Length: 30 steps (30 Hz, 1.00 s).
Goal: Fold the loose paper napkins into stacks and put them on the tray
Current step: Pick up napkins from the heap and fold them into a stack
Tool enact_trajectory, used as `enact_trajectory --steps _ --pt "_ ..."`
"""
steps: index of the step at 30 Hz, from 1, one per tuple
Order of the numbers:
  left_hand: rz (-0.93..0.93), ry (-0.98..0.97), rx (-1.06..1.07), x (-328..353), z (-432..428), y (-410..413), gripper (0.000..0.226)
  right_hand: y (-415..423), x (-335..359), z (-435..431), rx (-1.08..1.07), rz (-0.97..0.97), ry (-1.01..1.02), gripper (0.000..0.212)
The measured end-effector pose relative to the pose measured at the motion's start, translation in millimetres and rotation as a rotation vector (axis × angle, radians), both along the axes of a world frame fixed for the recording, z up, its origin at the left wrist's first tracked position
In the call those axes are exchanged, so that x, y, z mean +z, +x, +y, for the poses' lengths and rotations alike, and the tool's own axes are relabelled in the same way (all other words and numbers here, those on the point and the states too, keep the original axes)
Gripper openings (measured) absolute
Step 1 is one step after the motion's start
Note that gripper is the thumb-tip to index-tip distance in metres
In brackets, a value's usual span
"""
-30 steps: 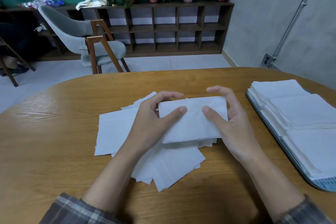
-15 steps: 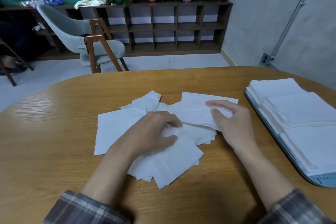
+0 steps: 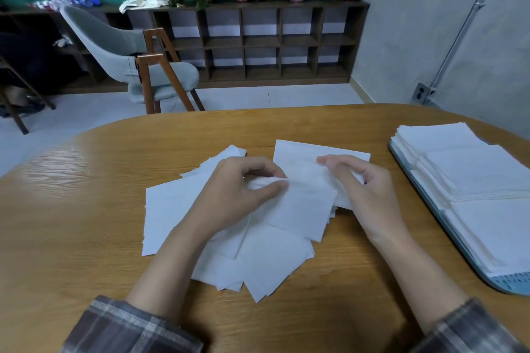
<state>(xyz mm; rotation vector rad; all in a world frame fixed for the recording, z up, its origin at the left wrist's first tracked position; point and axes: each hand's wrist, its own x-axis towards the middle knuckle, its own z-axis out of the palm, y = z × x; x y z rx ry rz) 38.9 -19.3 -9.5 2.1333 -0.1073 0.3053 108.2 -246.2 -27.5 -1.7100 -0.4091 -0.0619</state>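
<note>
A loose pile of white paper napkins lies spread on the wooden table in front of me. My left hand pinches the edge of a napkin on top of the pile between thumb and fingers. My right hand hovers with curled fingers over the same napkin's right side, beside a folded napkin lying at the pile's far edge. At the right, a blue tray carries stacks of folded napkins.
A grey chair with wooden legs stands beyond the table's far edge. A dark shelf unit topped with potted plants lines the back wall. The tray lies near the table's right edge.
The folded napkin that both hands held a second ago now lies at the pile's far edge. My left hand has pinched up another napkin, and my right hand has come over to it.
</note>
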Motion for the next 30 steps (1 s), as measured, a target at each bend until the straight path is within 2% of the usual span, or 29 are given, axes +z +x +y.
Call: enact_trajectory --steps 4,7,14,23,30 --pt "-0.028 -0.211 0.028 2 -1 1 0.006 -8 6 1 0.138 0.045 0.067 0.026" --pt "-0.061 -0.286 0.041 4 -5 2 0.01 -12 7 3 0.163 0.105 0.113 0.018" --pt "-0.077 -0.342 0.103 0 -4 3 0.02 -12 10 2 0.175 0.157 0.167 0.023" --pt "-0.073 -0.372 0.073 1 -14 1 0.027 -14 8 6 0.246 0.098 0.112 0.057" --pt "-0.097 -0.35 0.088 1 -16 2 0.027 -15 7 7 0.268 0.065 0.123 0.064"
